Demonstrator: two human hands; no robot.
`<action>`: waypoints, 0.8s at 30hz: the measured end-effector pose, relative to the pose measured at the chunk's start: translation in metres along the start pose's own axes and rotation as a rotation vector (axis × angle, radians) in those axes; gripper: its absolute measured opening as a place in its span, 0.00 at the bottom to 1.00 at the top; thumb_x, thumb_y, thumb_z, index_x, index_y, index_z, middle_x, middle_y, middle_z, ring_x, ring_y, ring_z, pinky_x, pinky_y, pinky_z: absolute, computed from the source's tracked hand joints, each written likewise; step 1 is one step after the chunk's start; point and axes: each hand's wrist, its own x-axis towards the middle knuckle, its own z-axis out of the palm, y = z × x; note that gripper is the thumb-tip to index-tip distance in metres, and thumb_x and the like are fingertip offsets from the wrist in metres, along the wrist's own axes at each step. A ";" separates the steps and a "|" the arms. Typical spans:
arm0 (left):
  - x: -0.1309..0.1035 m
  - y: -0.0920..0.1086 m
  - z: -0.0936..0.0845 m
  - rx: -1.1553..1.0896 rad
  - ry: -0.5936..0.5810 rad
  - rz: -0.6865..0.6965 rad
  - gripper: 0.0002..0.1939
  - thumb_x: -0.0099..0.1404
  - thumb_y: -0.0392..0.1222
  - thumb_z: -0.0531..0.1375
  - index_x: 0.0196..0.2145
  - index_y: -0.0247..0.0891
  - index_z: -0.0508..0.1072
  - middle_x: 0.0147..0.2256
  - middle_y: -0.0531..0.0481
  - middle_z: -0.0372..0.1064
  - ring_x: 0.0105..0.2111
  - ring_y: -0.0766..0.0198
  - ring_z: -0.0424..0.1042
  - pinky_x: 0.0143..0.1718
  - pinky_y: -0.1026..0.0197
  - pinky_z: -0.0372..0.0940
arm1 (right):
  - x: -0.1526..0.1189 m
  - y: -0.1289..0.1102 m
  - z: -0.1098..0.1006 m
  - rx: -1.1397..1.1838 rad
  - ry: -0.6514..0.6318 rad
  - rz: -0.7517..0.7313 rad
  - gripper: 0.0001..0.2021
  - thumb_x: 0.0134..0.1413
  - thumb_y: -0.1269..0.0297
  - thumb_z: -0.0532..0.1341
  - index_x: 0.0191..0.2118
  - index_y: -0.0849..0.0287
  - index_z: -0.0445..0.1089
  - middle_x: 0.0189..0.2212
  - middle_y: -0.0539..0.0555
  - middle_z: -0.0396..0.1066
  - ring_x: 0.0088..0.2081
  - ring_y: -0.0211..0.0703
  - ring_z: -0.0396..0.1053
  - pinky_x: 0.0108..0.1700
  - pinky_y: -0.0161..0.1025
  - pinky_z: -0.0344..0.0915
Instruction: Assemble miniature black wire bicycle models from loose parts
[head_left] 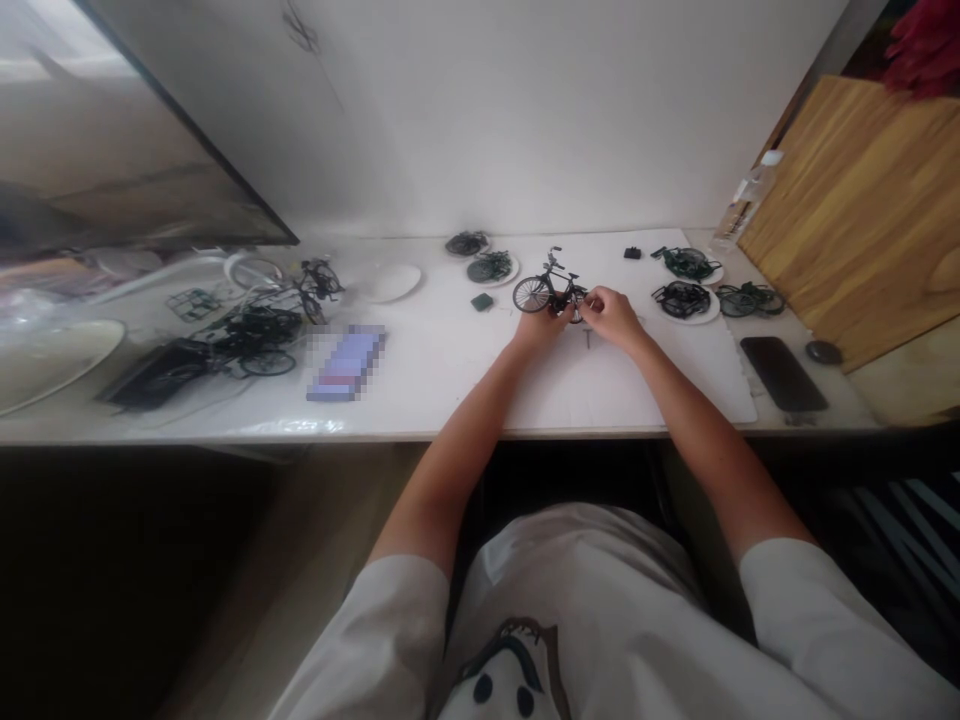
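Observation:
A small black model bicycle point(551, 285) stands upright over the white sheet point(555, 390), its front wheel to the left. My left hand point(541, 325) is closed around the lower part of the bicycle, below the frame. At the rear wheel, my right hand point(609, 315) has its fingers pinched together; any small part between them is too tiny to make out. A thin little T-shaped piece point(588, 338) lies on the sheet just below my hands.
White plates with dark parts point(491, 266) point(684, 300) flank the bicycle. More model bicycles point(262, 325) and a blurred phone point(346, 362) are at left. A black phone point(784, 373), a bottle point(748, 200) and a wooden board point(870, 220) stand or lie at right.

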 end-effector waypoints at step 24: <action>0.000 -0.002 0.001 0.010 0.006 0.005 0.06 0.72 0.42 0.64 0.42 0.37 0.77 0.31 0.49 0.74 0.30 0.64 0.71 0.33 0.61 0.66 | 0.001 0.002 0.001 -0.018 -0.016 0.002 0.14 0.67 0.55 0.61 0.32 0.56 0.75 0.30 0.54 0.77 0.35 0.47 0.71 0.39 0.40 0.59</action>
